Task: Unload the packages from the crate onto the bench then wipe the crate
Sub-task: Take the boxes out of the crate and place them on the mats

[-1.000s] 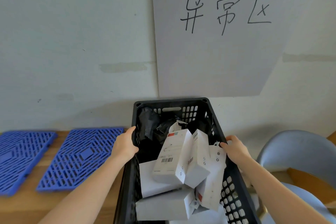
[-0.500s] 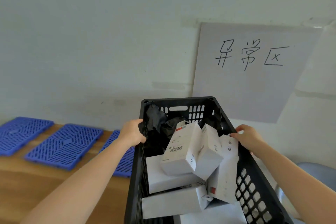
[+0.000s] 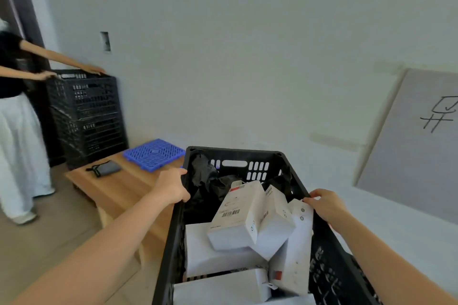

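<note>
— Holding the crate (image 3: 235, 151) by its two long rims, you have your left hand (image 3: 171, 188) curled over the left edge and your right hand (image 3: 327, 205) gripping the right edge, just beside the white boxes (image 3: 238, 218).
— Where does the bench (image 3: 119, 190) lie from it?
— Left and forward, on your left hand's side. The crate's long axis runs away from you.
— What can't you make out?
— The crate's near end and bottom are cut off, so you cannot tell whether it rests on anything. The white boxes and a black bag (image 3: 207, 179) are piled inside, and whatever lies beneath them is hidden.
</note>
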